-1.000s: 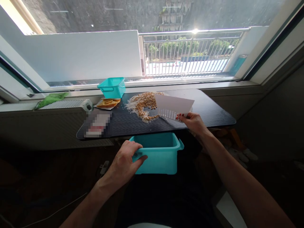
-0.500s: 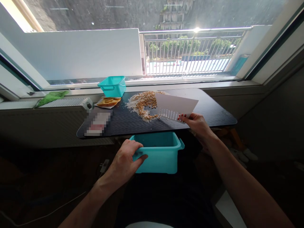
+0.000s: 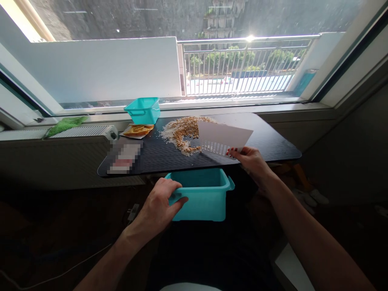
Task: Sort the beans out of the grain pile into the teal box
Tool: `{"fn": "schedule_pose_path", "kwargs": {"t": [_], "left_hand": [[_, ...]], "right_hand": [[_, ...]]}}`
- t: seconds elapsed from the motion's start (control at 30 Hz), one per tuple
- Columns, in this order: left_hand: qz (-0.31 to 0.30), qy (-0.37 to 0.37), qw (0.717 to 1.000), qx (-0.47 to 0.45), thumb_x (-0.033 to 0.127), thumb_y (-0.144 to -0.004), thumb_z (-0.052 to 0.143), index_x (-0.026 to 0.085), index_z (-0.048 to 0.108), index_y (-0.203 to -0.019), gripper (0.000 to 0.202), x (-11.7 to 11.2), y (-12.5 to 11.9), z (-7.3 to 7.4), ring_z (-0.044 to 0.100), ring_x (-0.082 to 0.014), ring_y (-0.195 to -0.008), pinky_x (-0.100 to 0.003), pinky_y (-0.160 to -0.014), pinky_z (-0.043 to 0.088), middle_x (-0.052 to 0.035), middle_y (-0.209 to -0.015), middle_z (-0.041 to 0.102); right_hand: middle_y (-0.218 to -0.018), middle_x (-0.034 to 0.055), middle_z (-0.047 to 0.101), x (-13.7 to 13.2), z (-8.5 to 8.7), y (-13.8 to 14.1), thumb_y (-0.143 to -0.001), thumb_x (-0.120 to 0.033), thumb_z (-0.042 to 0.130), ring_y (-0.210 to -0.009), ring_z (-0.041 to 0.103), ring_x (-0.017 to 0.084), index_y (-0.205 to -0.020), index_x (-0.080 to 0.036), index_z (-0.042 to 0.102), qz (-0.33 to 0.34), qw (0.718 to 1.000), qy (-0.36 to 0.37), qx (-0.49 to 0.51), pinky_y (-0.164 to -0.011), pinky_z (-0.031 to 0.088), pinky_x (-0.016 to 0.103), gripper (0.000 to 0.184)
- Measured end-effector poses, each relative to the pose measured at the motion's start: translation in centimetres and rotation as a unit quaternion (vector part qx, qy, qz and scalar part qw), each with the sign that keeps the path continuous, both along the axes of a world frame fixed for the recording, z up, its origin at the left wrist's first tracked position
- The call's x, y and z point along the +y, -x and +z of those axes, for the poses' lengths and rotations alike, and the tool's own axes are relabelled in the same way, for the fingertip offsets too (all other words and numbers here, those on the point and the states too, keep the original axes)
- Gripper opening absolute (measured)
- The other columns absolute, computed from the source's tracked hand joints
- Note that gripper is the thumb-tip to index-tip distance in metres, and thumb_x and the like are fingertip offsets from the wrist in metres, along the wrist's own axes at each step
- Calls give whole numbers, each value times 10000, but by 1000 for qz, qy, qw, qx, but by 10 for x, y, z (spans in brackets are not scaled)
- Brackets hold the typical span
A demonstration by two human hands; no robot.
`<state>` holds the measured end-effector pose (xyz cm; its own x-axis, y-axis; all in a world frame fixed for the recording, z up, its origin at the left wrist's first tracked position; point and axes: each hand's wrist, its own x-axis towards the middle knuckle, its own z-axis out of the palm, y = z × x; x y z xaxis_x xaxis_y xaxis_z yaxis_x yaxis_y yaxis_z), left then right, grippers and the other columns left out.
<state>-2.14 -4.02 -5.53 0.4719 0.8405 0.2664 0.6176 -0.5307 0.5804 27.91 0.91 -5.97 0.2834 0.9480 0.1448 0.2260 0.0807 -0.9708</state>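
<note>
My left hand [image 3: 165, 198] grips the near left corner of a teal plastic bin [image 3: 201, 204], held just below the table's front edge. Between the thumb and fingers of my right hand [image 3: 250, 158] is a white card [image 3: 224, 134] with a row of slots along its lower edge. The card stands tilted over the table, its left side beside a spread pile of yellow kernels and white grains [image 3: 188, 131]. Part of the pile lies hidden behind the card. What the bin holds inside is too dark to make out.
On the dark table [image 3: 273, 141], a smaller teal basket [image 3: 144, 111] stands at the back left. A yellowish food-like item [image 3: 138, 130] on white paper lies before it, near a blurred-out flat object [image 3: 125, 157]. A radiator [image 3: 85, 131] with a green cloth [image 3: 66, 125] is at left.
The card and my right hand have shifted very slightly downward. My left hand and the bin hold the same position.
</note>
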Motion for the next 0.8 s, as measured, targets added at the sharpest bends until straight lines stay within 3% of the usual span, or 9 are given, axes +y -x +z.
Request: {"fn": "schedule_pose_path", "kwargs": {"t": [0.43, 0.63, 0.8], "left_hand": [[1, 1, 1000, 0, 301, -831, 584, 196, 578, -871, 113, 1, 0, 1, 531, -221, -840, -370, -757, 461, -37, -826, 581], [-1, -2, 1000, 5, 290, -824, 594, 192, 586, -857, 104, 0, -2, 4, 533, -224, -844, -361, -760, 457, -39, -827, 587], [-1, 4, 1000, 17, 284, -829, 595, 187, 582, -874, 108, 1, -2, 2, 529, -232, -867, -369, -781, 452, -43, -847, 584]], "right_hand": [[-794, 64, 738, -2, 6, -2, -583, -531, 755, -801, 668, 235, -733, -178, 732, 37, 999, -1, -26, -764, 514, 353, 385], [-786, 60, 738, 11, -3, 2, -614, -530, 730, -787, 671, 226, -714, -172, 730, 86, 995, -2, -45, -757, 513, 342, 371], [-788, 48, 740, 17, 0, 15, -634, -497, 717, -777, 669, 213, -735, -172, 737, 130, 990, 8, -49, -756, 507, 327, 340]]}}
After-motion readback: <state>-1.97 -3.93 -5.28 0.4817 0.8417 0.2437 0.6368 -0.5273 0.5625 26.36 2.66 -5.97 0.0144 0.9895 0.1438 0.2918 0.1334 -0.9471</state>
